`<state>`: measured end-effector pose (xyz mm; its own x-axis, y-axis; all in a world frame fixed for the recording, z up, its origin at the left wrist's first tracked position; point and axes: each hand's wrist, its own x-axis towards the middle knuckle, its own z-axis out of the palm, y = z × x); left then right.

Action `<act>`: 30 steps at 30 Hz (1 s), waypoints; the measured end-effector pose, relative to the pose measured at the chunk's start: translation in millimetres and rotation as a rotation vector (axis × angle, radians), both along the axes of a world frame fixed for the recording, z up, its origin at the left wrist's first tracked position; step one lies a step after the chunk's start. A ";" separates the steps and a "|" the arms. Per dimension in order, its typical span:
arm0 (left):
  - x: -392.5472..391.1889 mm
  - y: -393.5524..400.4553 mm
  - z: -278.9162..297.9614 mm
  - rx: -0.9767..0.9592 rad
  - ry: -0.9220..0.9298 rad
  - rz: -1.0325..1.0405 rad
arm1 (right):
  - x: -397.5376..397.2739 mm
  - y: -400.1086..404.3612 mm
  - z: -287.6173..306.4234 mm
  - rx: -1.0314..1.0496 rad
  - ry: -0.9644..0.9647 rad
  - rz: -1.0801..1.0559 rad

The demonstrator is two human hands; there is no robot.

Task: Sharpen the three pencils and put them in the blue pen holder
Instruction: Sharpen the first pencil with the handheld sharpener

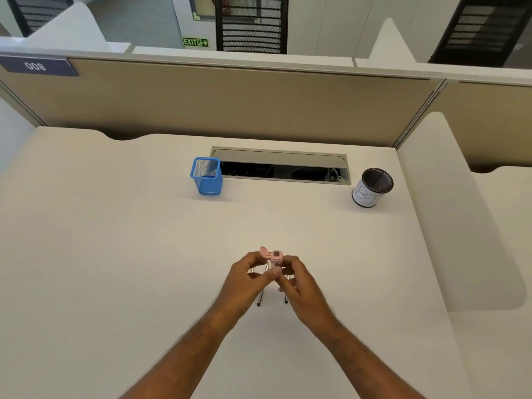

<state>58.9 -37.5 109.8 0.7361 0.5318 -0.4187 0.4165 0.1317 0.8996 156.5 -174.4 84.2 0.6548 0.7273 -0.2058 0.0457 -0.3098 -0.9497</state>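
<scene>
The head view looks down on a pale bench [115, 240] in an office cubicle, with two bare forearms reaching in from the bottom edge and meeting near the middle. The left hand [244, 279] and the right hand [299, 280] come together around a small pink sharpener [275, 257] held just above the bench; its little lid is flipped open to the left. The left grip is curled, with thumb and fingers pinching the sharpener's lower body. The right grip is also curled close against it, though whether its fingers hold the sharpener or a pencil going into it cannot be told. Beneath the hands lie the pencils [260, 298], thin and dark, pointing away from the viewer; two ends show clearly below the hands and the rest is hidden, so the count of three cannot be confirmed. At the far side of the bench, well apart from the hands, stands the blue pen holder [207, 177], a square mesh cup, upright, with no pencil seen in it. To the right, beside a long cable slot [282, 156] in the bench, stands a round black mesh cup [372, 188] wrapped in white paper with letters on it. Judging by this, the task looks to be at its start: the sharpener is opened and in hand, no pencil has reached the blue holder, and the sharpening and placing seem still to do.
</scene>
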 end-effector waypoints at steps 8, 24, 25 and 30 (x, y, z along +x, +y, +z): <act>-1.4 17.1 -4.4 -0.046 -0.071 0.138 | 18.9 -8.0 -22.8 -0.252 -0.058 0.040; -22.7 41.5 -21.4 0.068 0.034 0.155 | 24.9 -7.8 -74.0 -0.731 -0.391 0.124; -23.9 41.4 -23.3 0.073 0.044 0.152 | 24.7 -8.1 -75.1 -0.730 -0.400 0.126; -27.1 40.4 -29.0 0.091 0.070 0.121 | 26.7 -11.5 -74.5 -0.748 -0.415 0.144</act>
<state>31.8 2.9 80.9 0.6353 0.6526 -0.4128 0.4646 0.1040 0.8794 183.1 -185.9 9.7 0.6949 0.5782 -0.4275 0.4303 -0.8107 -0.3970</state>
